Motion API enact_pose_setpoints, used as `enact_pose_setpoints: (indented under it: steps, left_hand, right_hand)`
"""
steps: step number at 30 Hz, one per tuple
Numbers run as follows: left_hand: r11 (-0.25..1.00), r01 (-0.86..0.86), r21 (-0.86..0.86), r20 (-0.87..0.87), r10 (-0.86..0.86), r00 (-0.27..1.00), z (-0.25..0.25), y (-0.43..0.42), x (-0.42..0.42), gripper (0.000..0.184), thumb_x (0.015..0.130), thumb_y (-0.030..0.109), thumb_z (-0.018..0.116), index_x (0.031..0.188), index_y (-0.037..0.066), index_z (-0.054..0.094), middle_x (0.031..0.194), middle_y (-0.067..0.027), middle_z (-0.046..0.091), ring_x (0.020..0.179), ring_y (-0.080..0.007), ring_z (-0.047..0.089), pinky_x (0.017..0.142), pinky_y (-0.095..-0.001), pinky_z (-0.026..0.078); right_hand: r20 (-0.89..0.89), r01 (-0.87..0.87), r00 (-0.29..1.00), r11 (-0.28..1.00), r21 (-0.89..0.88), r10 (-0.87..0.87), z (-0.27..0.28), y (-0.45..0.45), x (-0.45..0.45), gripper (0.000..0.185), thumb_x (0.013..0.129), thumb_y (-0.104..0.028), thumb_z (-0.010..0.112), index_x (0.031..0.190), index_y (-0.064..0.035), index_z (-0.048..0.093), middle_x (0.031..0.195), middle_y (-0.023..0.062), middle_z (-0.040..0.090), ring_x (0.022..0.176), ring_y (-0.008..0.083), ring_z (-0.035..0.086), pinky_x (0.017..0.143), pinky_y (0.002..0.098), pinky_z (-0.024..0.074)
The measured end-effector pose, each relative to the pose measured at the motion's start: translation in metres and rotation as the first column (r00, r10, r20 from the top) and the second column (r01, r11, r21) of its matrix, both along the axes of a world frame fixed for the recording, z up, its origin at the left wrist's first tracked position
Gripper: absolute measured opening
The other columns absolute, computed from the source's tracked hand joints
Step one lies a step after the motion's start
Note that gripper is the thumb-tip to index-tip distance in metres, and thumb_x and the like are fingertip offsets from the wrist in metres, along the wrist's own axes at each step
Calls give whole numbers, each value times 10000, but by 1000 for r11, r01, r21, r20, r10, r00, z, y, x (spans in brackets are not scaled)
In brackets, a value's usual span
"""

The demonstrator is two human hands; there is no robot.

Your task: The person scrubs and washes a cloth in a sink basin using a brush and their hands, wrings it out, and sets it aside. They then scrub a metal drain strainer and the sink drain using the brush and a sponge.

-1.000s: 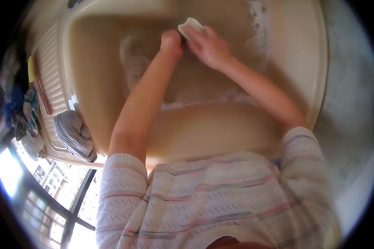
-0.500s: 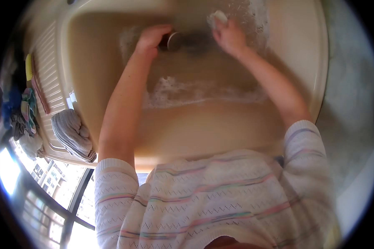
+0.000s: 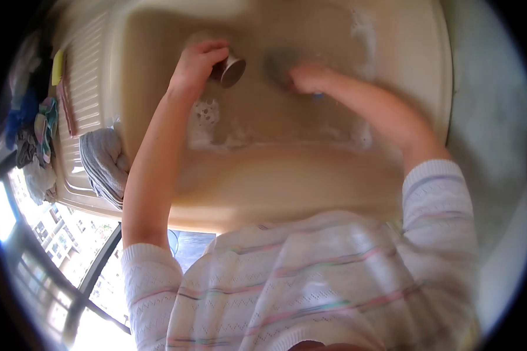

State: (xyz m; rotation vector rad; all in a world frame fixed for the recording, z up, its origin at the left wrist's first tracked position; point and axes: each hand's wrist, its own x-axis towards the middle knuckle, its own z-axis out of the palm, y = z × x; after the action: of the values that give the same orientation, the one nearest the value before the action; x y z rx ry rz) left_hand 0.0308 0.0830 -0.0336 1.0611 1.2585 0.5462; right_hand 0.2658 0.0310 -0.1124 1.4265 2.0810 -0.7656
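Note:
My left hand (image 3: 198,63) is wrapped round a dark cup-like object (image 3: 232,72), whose round, light-rimmed end points right, above the sudsy water (image 3: 275,111) of the beige basin (image 3: 436,76). To its right, my right hand (image 3: 305,76) is low in the basin beside a blurred dark patch (image 3: 280,63). Its fingers are smeared and partly hidden, so what they hold, if anything, cannot be made out. A small blue spot shows just below this hand. The two hands are apart.
Left of the basin, a ribbed ledge (image 3: 85,76) bears a folded grey cloth (image 3: 104,161), a yellow brush (image 3: 57,67) and a pinkish strip (image 3: 68,108). Several crumpled cloths (image 3: 44,126) lie at the far left. A window (image 3: 64,240) is at the lower left.
The hands have parted. My left hand has moved left with the dark object. My right hand went right with a white piece, then came down and back left; the white piece no longer shows.

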Motion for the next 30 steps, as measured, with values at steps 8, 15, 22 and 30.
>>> enact_pose_setpoints:
  steps: [8, 15, 22, 30]
  left_hand:
    - [997, -57, 48, 24, 56, 998, 51, -55, -41, 310, 777, 155, 563, 1020, -37, 581, 687, -27, 569, 598, -80, 499, 545, -231, 398]
    - [992, -38, 119, 39, 33, 999, 52, -43, -43, 295, 818, 158, 547, 1050, -25, 552, 755, -1, 587, 666, -54, 503, 626, -204, 395]
    - [990, -59, 125, 55, 52, 997, 46, -43, -46, 308, 818, 156, 545, 1067, -25, 546, 816, -22, 607, 699, -65, 528, 662, -209, 412]
    - [979, -117, 165, 71, 107, 992, 51, -41, -56, 283, 817, 145, 542, 1051, -13, 564, 796, -21, 598, 673, -66, 520, 626, -212, 420]
  right_hand:
    - [-29, 208, 978, 963, 172, -207, -25, -30, 5, 339, 795, -264, 526, 1105, -135, 570, 994, 170, 605, 956, 310, 571, 780, 386, 472]
    - [-610, 852, 345, 510, -116, -714, -63, -62, -64, 429, 819, -301, 509, 1219, -146, 487, 1026, 254, 565, 969, 363, 548, 808, 404, 449]
    - [-297, 279, 942, 856, 434, -157, -63, -7, -59, 397, 786, -318, 556, 1164, -200, 519, 892, 237, 546, 807, 379, 562, 691, 456, 483]
    - [-310, 280, 944, 776, 565, -115, -58, -48, 9, 423, 800, -311, 531, 1198, -180, 477, 857, 238, 554, 774, 370, 566, 670, 449, 481]
